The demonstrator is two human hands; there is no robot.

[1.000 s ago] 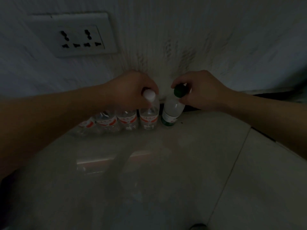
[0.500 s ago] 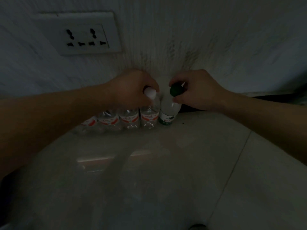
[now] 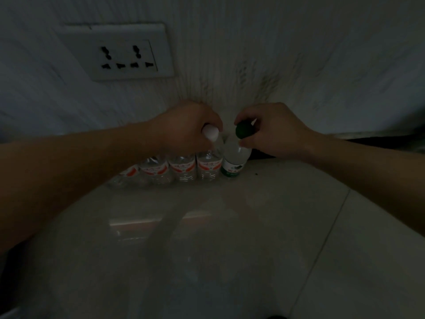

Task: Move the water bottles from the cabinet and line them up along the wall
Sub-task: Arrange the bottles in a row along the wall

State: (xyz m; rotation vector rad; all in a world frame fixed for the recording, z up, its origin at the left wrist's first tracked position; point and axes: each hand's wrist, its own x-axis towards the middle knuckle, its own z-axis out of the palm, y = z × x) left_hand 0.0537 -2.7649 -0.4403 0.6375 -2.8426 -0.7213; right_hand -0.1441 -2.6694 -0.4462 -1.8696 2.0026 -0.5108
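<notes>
Several clear water bottles stand in a row on the pale floor against the wall. My left hand (image 3: 184, 125) grips the neck of a white-capped bottle with a red label (image 3: 208, 168). Right beside it stands a green-capped bottle with a green label (image 3: 233, 165), held at the cap by my right hand (image 3: 271, 130). Two more red-label bottles (image 3: 182, 169) stand to the left, and my left forearm partly hides the ones further left.
A white wall socket plate (image 3: 128, 51) sits on the wall at the upper left. Glossy floor tiles (image 3: 207, 249) fill the foreground. A dark gap (image 3: 379, 143) runs along the wall base at the right.
The green-capped bottle has shifted left, closer to the white-capped one, and now stands more upright. Both hands keep their grip.
</notes>
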